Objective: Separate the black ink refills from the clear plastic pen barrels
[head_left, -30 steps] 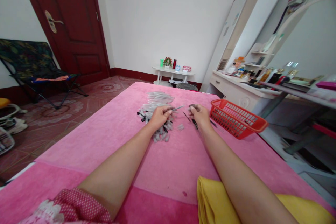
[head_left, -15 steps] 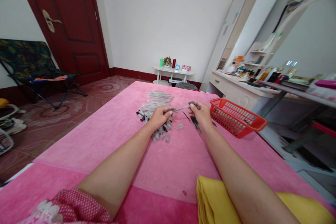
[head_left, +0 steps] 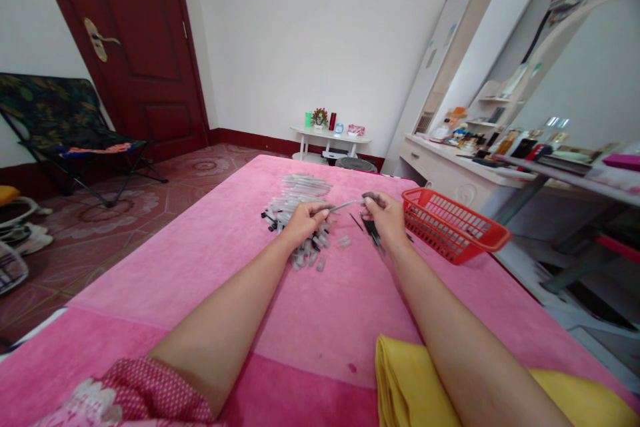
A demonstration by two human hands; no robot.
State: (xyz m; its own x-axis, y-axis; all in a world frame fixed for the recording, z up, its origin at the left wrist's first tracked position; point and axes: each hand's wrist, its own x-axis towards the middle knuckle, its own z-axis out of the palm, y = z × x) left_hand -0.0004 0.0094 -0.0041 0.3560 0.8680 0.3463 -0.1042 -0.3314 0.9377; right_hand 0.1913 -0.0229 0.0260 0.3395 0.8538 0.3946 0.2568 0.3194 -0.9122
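My left hand (head_left: pixel 306 221) pinches a slim clear pen barrel (head_left: pixel 343 205) between thumb and fingers, its free end pointing right. At that end, my right hand (head_left: pixel 385 215) is closed in a pinch; whatever sits in its fingertips is too small to make out. Behind and under my left hand lies a heap of clear pen barrels (head_left: pixel 305 183), with clear caps (head_left: pixel 320 263) and some black pieces at its near side. Two or so loose clear caps (head_left: pixel 344 241) rest between the hands. Thin black refills (head_left: pixel 371 232) lie beneath my right hand, partly hidden by it.
A red plastic basket (head_left: pixel 450 230) stands right of my right hand. Pink cloth (head_left: pixel 200 267) covers the table. Folded yellow fabric (head_left: pixel 405 380) lies under my right forearm. Beyond are a dressing table (head_left: pixel 450 163) with bottles and a low white stand (head_left: pixel 330 135).
My right hand has shifted slightly right, its fingertips a little away from the barrel's end. My left hand still holds the barrel, nearly unmoved.
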